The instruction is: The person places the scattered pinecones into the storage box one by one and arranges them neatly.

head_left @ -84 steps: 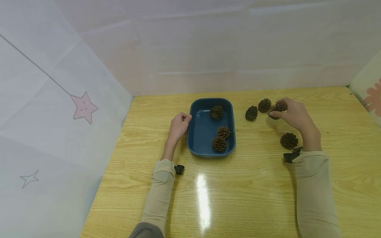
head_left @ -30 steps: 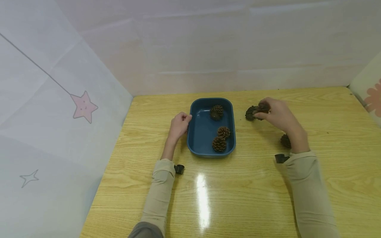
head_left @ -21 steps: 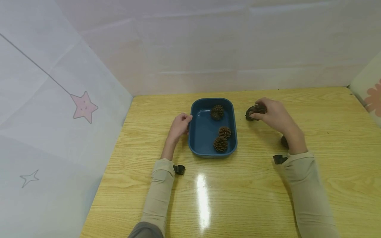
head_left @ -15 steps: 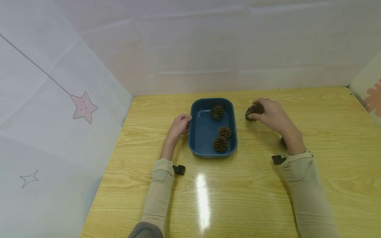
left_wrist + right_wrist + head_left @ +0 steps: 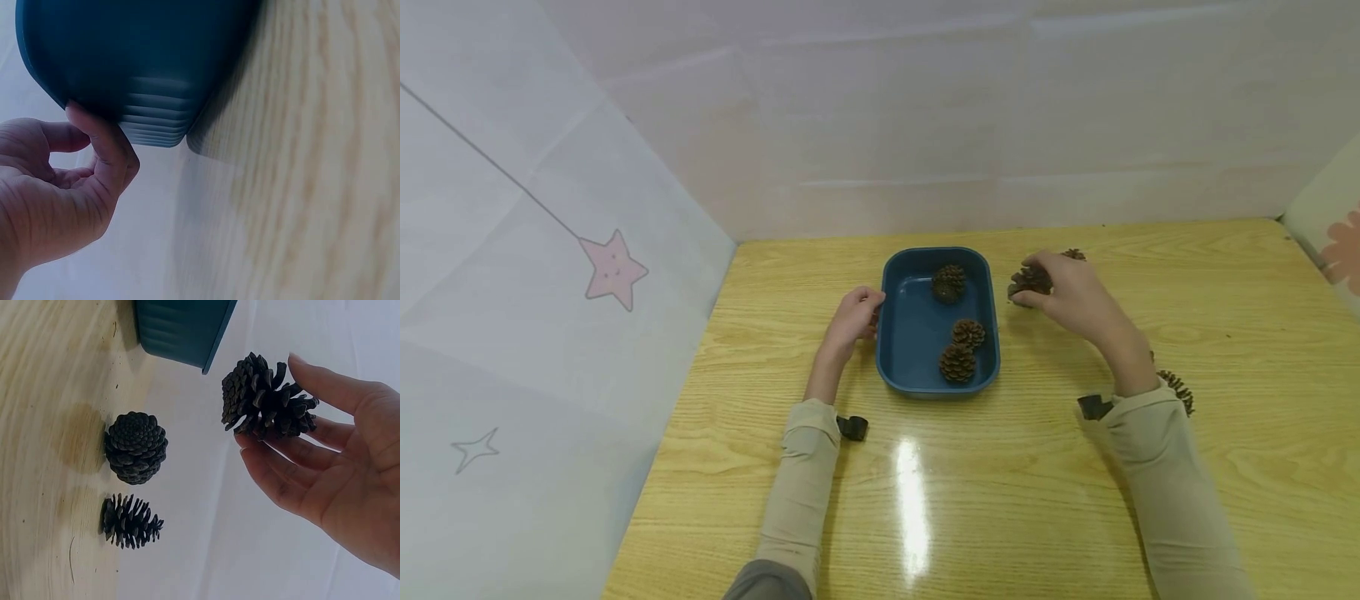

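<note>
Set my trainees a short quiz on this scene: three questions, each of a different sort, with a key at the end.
1. Count: in the right wrist view, how many brown, woody pine cones rest on the pale yellow wood-grain table, leaving out the one held by the right hand?

2. Multiple choice: the left hand touches the dark-blue, rounded rectangular tray at its
A. far edge
B. left side
C. near edge

3. True or false: the held pine cone is inside the tray.

Key
1. Two.
2. B.
3. False; it is outside the tray, to its right.
</note>
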`<action>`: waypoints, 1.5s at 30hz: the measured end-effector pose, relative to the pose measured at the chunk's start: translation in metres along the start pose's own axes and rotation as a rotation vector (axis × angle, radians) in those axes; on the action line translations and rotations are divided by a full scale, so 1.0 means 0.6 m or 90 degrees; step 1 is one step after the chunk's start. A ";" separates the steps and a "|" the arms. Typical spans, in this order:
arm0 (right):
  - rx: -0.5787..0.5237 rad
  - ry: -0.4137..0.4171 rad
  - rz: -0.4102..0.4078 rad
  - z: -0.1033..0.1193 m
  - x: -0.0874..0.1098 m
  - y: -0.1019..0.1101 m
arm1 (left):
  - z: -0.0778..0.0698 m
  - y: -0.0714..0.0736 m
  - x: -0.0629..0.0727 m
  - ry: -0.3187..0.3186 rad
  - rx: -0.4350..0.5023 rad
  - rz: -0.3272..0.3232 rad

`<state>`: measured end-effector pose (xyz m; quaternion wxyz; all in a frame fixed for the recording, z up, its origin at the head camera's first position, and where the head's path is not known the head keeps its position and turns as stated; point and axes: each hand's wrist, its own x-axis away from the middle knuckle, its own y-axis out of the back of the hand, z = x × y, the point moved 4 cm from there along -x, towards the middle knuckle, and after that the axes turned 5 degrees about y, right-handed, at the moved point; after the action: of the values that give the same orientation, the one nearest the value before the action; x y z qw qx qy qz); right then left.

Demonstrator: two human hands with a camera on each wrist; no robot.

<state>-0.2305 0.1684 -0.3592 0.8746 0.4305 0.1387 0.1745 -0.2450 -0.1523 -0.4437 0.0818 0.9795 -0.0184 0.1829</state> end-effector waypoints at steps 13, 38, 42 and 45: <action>-0.010 0.041 -0.023 0.017 -0.004 -0.015 | 0.000 0.000 0.000 -0.011 0.002 0.000; -0.006 0.110 -0.052 0.038 -0.021 -0.045 | 0.000 0.001 0.002 -0.021 -0.008 -0.001; -0.001 0.105 -0.047 0.039 -0.022 -0.049 | 0.000 0.001 0.001 -0.020 -0.006 -0.001; 0.012 0.111 -0.050 0.040 -0.022 -0.054 | -0.001 -0.001 0.001 -0.020 -0.004 -0.002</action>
<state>-0.2273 0.1277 -0.3697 0.8612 0.4161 0.2329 0.1759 -0.2444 -0.1516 -0.4433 0.0848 0.9821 -0.0188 0.1673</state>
